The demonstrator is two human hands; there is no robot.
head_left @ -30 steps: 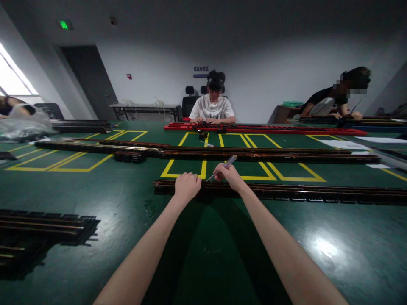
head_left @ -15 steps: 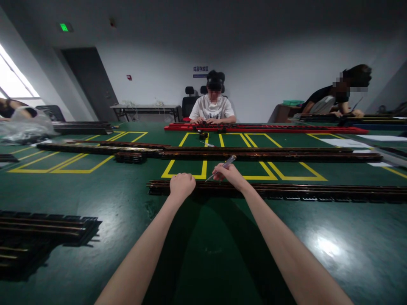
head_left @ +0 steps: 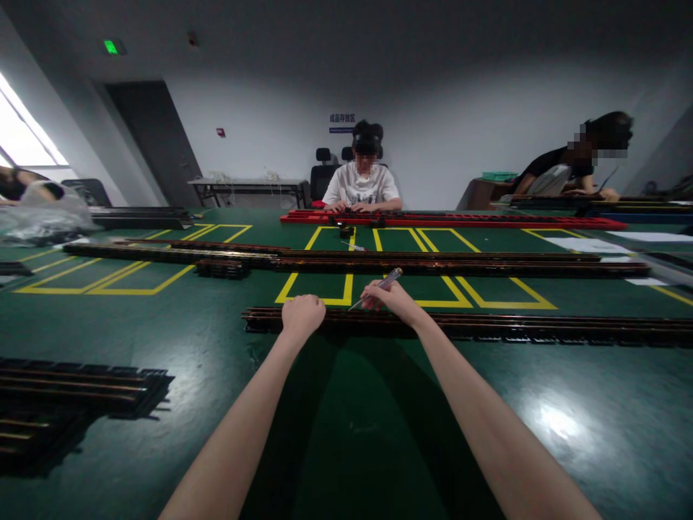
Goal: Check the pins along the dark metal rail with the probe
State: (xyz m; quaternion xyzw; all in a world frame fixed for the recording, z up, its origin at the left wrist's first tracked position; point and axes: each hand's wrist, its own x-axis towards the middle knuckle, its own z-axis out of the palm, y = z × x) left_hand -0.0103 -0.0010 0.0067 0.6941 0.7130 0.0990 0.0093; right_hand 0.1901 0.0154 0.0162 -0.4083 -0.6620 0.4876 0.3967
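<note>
A long black rail with copper-coloured strips (head_left: pixel 509 326) lies crosswise on the green table in front of me. My left hand (head_left: pixel 303 316) is closed over this rail near its left end, its fingertips hidden on the far side. In my right hand (head_left: pixel 396 300) is a screwdriver (head_left: pixel 392 276) with a clear handle, held slantwise like a pen. Its thin shaft points down and left to the rail's far edge, just right of my left hand; whether the tip touches the rail I cannot tell.
Further off lies another row of dark rails (head_left: pixel 460 264) over yellow tape outlines. More rails (head_left: pixel 81 390) are stacked at the near left. A person in a white shirt (head_left: pixel 362 186) sits opposite behind a red rail (head_left: pixel 487 219). A plastic bag (head_left: pixel 46 213) stands far left.
The near rail has slid a little to the left, and my left hand has moved left with it. My right hand and the screwdriver have hardly moved.
</note>
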